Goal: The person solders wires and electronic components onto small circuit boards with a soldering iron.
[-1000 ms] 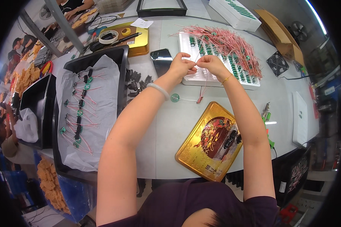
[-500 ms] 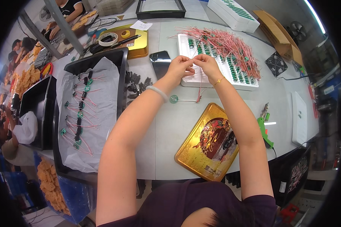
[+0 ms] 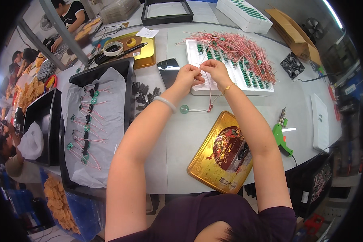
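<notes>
My left hand (image 3: 188, 78) and my right hand (image 3: 216, 72) meet at the near left corner of a white foam tray (image 3: 195, 89), their fingertips pinched close together. Thin wires (image 3: 209, 93) run down from the pinched fingers to a small reddish part on the table, so both hands are closed on wire ends. A round green circuit board (image 3: 184, 109) lies just left of that part, joined to it by pale wires. Rows of green boards (image 3: 252, 76) stand in the tray, with a heap of pink and white wires (image 3: 246, 52) over them.
On the left, a black bin (image 3: 130, 80) lined with white sheet holds wired boards. Black plastic parts (image 3: 144, 96) and a phone (image 3: 168, 70) lie beside it. A gold tin lid (image 3: 224, 155) rests between my forearms. At right are a green glue gun (image 3: 281, 139) and a small fan (image 3: 292, 65).
My view has shifted slightly, so most things sit a little differently in the picture. Both hands keep their fingertips together on the wires, the right fingers slightly re-posed.
</notes>
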Motion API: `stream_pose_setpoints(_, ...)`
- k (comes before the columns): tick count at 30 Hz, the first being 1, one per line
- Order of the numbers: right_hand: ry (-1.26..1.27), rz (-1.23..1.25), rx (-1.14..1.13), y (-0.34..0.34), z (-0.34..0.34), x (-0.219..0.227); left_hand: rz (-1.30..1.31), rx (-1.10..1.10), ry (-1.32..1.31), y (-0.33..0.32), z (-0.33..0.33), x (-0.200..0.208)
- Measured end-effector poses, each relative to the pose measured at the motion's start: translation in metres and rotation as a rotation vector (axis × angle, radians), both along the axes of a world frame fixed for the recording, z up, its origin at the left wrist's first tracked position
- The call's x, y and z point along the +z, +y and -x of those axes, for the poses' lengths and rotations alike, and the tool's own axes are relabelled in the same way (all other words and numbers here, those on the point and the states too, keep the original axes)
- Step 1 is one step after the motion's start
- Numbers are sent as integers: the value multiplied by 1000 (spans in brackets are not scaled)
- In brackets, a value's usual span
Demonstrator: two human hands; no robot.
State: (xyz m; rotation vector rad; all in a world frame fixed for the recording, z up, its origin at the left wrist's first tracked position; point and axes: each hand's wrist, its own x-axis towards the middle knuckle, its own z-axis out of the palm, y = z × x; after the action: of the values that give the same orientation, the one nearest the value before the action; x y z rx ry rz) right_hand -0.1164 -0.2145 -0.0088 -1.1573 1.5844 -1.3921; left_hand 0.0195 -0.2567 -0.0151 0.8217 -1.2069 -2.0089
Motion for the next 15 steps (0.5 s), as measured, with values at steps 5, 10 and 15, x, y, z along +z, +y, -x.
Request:
stream_pose_setpoints(5, -151, 23, -116, -1, 0, 3, 29, -8, 18, 3, -1, -1)
stream_pose_setpoints(10, -44, -83, -226, -5, 23, -5, 24, 17, 16, 5, 1, 1)
stream_pose_setpoints(15, 137, -202, -169, 1, 35, 4, 36, 28, 3, 1, 0, 0)
